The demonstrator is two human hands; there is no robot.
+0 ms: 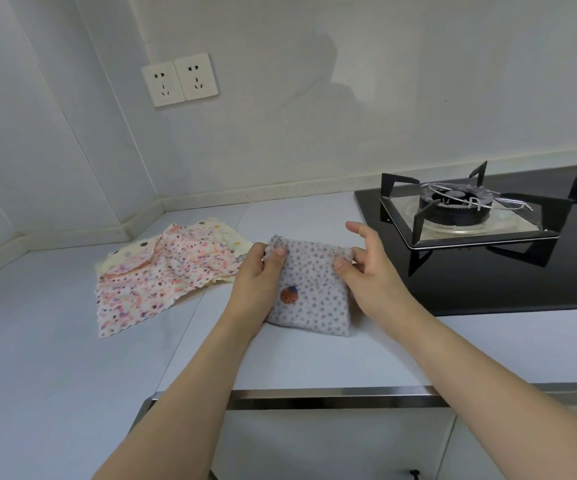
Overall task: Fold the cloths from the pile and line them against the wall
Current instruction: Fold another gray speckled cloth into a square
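Grey dotted cloth [309, 292], folded, is pinched at its far corners by your left hand [257, 271] and right hand [366, 268]; keep edges aligned while sliding it to the wall [314, 98].

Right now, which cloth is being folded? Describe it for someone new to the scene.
Find the black gas hob on the counter; just left of it lies the grey cloth, pinched at its far corners by both hands. Unlike the pink and cream cloths beside it, it is folded and bears an orange patch.
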